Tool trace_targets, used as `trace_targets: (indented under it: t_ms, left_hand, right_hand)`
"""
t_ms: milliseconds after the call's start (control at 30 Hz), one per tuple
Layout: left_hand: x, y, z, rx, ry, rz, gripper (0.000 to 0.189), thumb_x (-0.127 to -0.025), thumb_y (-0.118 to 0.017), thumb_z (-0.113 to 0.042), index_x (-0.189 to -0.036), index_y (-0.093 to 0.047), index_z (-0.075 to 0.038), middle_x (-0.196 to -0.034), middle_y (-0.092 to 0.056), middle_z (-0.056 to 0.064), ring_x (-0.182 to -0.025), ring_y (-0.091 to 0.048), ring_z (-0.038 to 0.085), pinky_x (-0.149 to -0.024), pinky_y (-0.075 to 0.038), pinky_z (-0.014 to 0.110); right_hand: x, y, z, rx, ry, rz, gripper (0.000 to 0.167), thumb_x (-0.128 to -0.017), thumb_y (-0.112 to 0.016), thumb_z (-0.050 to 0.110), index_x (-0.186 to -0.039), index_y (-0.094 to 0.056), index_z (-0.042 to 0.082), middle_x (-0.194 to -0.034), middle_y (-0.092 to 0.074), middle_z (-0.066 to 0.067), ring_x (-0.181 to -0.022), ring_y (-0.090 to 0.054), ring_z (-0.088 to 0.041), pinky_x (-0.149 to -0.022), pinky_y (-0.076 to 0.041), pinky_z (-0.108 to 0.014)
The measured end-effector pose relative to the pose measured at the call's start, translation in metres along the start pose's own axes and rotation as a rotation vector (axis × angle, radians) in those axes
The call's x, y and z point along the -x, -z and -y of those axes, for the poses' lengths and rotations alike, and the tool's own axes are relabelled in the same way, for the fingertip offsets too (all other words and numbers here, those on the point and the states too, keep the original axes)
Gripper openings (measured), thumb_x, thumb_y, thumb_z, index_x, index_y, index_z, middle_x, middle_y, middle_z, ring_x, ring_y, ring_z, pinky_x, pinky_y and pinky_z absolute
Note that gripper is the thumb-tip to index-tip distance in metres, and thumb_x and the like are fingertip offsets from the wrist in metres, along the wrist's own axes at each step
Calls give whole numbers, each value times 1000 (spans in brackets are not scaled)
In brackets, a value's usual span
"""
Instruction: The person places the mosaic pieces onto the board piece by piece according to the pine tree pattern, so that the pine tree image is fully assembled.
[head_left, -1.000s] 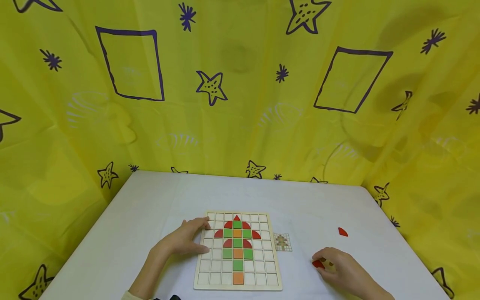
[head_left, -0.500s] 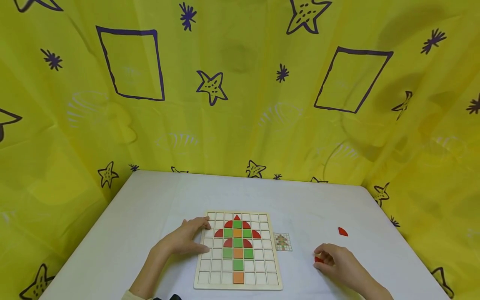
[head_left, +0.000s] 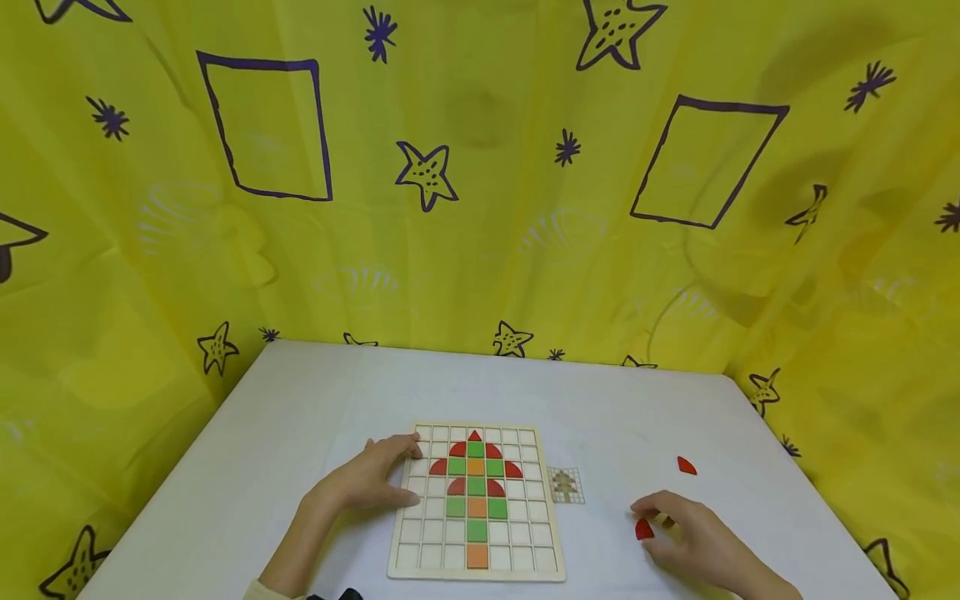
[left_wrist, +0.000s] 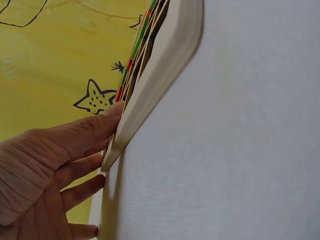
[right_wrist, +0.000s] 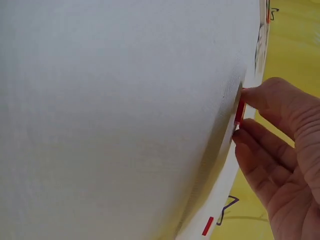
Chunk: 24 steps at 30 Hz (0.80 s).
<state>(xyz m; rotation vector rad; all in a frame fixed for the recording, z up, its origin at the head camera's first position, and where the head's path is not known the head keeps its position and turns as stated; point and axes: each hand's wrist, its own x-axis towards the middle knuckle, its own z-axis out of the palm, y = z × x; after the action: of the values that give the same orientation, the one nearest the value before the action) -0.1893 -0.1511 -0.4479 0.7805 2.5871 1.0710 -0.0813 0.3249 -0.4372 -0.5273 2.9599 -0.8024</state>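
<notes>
My left hand (head_left: 367,479) rests on the left rim of a wooden grid board (head_left: 431,573), thumb and fingertips apart along it. Red, green and orange tiles form a tree shape on the board. In the left wrist view the thumb touches the board's edge (left_wrist: 170,65). Right of the board, my right hand (head_left: 690,537) holds a red quarter-circle tile (head_left: 643,529) at the tabletop between thumb and index finger. The right wrist view shows this red tile (right_wrist: 240,111) edge-on between the two, its flat faces hidden.
A second red quarter-circle tile (head_left: 686,465) lies on the white table (head_left: 360,383), beyond the right hand. A small card with a tree pattern (head_left: 567,485) lies against the board's right side. A yellow patterned curtain (head_left: 480,250) surrounds the table's back and sides.
My right hand has shifted slightly to the right with the red tile, which has turned between its fingers and shows more of its face. The left hand and board stay put.
</notes>
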Motion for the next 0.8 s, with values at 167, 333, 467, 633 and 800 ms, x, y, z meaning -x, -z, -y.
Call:
trace_targets:
  t_ms: [167,333,467,633,800]
  left_hand:
    - [0,1,0,-7,-5,-1,48,-79,-88,-21,-116,-59,-9,-154,-48,21,-147,-35,45,-118,-7,75]
    - [0,1,0,0,-5,3,48,-79,-88,-21,-116,-59,-9,-154,-47,21,-147,-35,45,-118,-7,75]
    - [0,1,-1,-1,2,6,48,-79,-88,-21,-116,-59,-9,-154,-47,21,-147,-35,45,-118,-7,75]
    - [0,0,-2,-1,15,7,48,-79,-88,-21,-116,-59,-9,-155,-47,21,-147,-35,45,-118,-7,75]
    - [0,1,-3,1,11,3,48,-79,-88,-21,-116,-59,-9,-155,-47,21,-147,-35,45,-119,-7,74]
  right_hand:
    - [-3,-1,-2,-12,59,50,27,-84,-78,8,-109,-71,17,-103,-69,17,-84,-57,0,-75,-57,-22]
    - [-6,-3,-1,-1,84,56,26,-84,-80,7,-107,-72,16,-100,-69,16,-81,-56,0,-72,-57,-21]
    - [-10,-6,2,-18,123,54,28,-82,-81,7,-106,-72,16,-98,-68,16,-80,-55,0,-70,-56,-21]
    - [-19,-14,9,-23,243,-12,31,-78,-81,1,-104,-71,15,-96,-68,17,-80,-57,0,-68,-55,-22]
    - [-33,-21,21,-23,378,-98,34,-75,-81,-4,-102,-71,13,-94,-69,13,-78,-60,-1,-66,-56,-22]
